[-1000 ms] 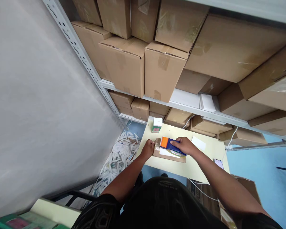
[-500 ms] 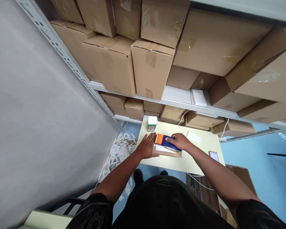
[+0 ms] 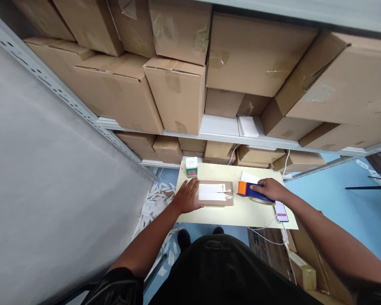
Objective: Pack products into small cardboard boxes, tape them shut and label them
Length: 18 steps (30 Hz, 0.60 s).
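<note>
A small flat cardboard box (image 3: 230, 186) with a white label (image 3: 211, 192) on its top lies on the pale yellow table (image 3: 219, 218). Clear tape shines at both ends of it. My left hand (image 3: 187, 196) grips the box's left end, fingers toward the back corner and thumb at the front. To the right of the box, my right hand (image 3: 271, 189) is closed around a tape dispenser (image 3: 251, 190), blue with an orange front and a roll of clear tape under it. A gap separates dispenser and box.
Behind my left hand stands a small green and white box (image 3: 191, 167). A phone (image 3: 281, 212) lies at the table's right, and a white sheet (image 3: 248, 177) behind the dispenser. Shelves with cardboard cartons (image 3: 178, 95) rise beyond. Paper strips (image 3: 155, 203) litter the floor.
The tape dispenser has moved right, off the cardboard box, in my right hand, and uncovers the label. My left hand stays at the box's left end. The view has shifted.
</note>
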Each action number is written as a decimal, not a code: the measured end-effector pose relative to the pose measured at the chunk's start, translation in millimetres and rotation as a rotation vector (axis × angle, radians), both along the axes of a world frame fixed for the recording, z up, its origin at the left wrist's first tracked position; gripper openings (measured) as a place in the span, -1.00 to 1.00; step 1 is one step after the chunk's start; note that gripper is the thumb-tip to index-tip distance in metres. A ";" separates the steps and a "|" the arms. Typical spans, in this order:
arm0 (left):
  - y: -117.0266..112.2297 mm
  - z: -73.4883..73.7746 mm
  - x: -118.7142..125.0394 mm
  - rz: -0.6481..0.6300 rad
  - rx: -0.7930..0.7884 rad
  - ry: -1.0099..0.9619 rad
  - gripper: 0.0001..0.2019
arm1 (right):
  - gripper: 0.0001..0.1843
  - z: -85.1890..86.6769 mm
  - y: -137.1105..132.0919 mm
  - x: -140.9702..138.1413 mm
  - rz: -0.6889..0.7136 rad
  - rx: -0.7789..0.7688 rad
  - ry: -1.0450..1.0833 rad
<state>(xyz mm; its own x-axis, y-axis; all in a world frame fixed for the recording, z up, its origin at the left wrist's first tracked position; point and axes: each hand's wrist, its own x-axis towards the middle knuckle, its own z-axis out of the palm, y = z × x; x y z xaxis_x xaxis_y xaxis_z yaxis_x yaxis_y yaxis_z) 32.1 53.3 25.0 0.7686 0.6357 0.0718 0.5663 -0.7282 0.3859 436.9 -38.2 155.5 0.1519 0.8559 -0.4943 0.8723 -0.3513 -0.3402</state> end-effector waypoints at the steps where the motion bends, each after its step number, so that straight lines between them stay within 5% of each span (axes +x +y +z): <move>1: 1.3 -0.4 0.6 -0.002 0.001 -0.004 0.14 | -0.32 -3.7 -4.9 13.5 -0.007 -0.018 -0.018; 5: 5.8 -2.7 2.3 -0.032 -0.012 -0.025 0.16 | -0.32 -30.0 -10.1 36.8 0.039 -0.061 -0.125; 11: 10.1 -8.8 4.2 -0.056 -0.027 -0.045 0.17 | -0.32 -76.3 20.7 12.3 0.067 -0.084 -0.133; 14: 11.4 -10.4 4.8 -0.057 -0.034 -0.065 0.19 | -0.34 -93.3 35.0 3.7 -0.044 -0.178 0.016; 18: 10.8 -9.2 4.7 -0.038 -0.054 -0.083 0.19 | -0.40 -115.0 30.3 -1.2 -0.365 -0.420 0.422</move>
